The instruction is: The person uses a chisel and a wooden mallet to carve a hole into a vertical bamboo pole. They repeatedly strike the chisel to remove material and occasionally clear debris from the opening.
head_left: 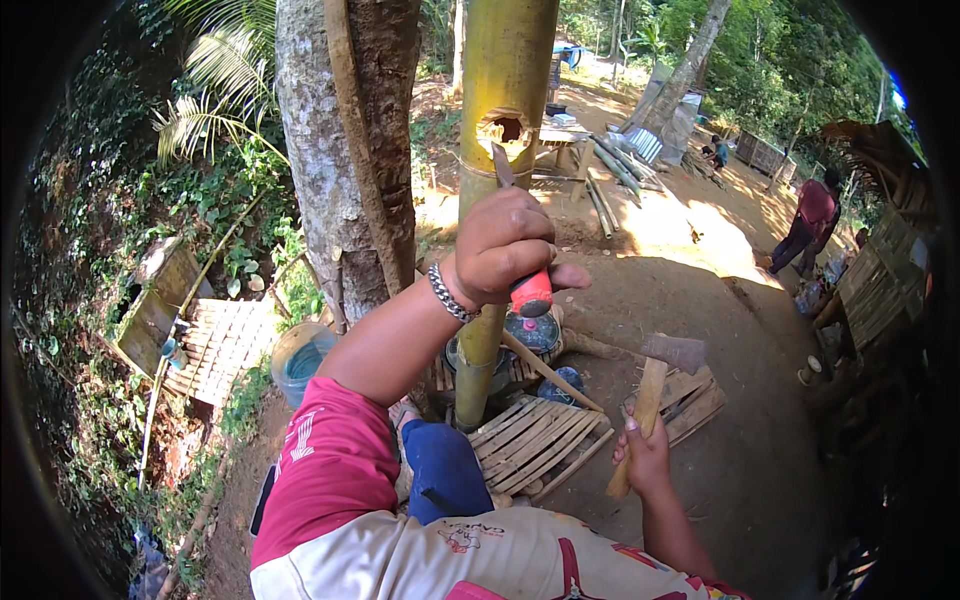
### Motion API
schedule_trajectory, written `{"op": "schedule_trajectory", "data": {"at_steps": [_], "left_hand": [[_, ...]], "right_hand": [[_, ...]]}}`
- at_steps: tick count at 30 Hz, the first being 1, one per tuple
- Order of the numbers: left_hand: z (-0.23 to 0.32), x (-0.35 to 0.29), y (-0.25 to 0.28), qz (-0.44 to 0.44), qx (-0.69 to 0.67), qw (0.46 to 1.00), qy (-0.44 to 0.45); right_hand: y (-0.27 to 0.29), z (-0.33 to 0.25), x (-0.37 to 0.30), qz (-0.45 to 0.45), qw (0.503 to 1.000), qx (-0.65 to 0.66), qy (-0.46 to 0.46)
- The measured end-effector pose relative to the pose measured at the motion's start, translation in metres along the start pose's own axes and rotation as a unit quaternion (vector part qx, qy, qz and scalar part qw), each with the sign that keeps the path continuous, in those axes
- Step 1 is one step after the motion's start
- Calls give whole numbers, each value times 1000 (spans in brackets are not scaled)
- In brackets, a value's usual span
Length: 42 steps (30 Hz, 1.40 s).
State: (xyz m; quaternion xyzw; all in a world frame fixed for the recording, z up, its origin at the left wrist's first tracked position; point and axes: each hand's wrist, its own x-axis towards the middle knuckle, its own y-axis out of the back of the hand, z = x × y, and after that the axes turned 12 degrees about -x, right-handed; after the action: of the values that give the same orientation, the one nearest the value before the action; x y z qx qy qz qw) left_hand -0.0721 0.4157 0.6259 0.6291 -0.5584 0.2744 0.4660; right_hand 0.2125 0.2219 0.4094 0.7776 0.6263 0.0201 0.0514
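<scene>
1. Bamboo pole [503, 70] stands upright just beyond the left hand [500, 248], with a rough hole [505, 128] cut in its yellow-green wall above that hand.
2. Nearest the body, the right hand [648, 458] is wrapped round the wooden handle of a hatchet [655, 390], head [676, 352] up and held low, apart from the pole, seemingly ready to strike.
3. Higher up, the left hand is clenched on the red handle of a chisel [512, 215], whose blade [501, 163] leans against the pole just under the hole, likely to work its lower edge.
4. Below the left hand, the pole's foot rests among slatted bamboo panels [535, 440], which probably steady it.
5. Left of the pole, a tree trunk [345, 130] rises.
6. Far beyond, another person [808, 222] bends over in the sunlit yard.
</scene>
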Motion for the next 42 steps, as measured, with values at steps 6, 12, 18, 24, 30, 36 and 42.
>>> {"op": "schedule_trajectory", "data": {"at_steps": [6,12,18,24,30,36,42], "left_hand": [[-5,-9,-4,39,19,999,10],[-4,-14,-5,76,15,997,22],[6,-12,-2,107,26,991,78],[6,-9,5,86,9,992,93],[9,-4,7,63,1,993,100],[18,1,12,2,-42,987,152],[8,6,-4,34,-23,995,96]], "right_hand": [[-3,1,-6,-29,999,-20,-2],[-7,5,-4,-46,998,-33,-3],[-12,-5,-1,-66,997,-36,5],[-28,-32,4,-91,992,-34,77],[-39,-52,6,-126,981,-60,133],[-39,-46,5,-149,978,-55,136],[-35,-37,-4,-125,986,-25,108]]}}
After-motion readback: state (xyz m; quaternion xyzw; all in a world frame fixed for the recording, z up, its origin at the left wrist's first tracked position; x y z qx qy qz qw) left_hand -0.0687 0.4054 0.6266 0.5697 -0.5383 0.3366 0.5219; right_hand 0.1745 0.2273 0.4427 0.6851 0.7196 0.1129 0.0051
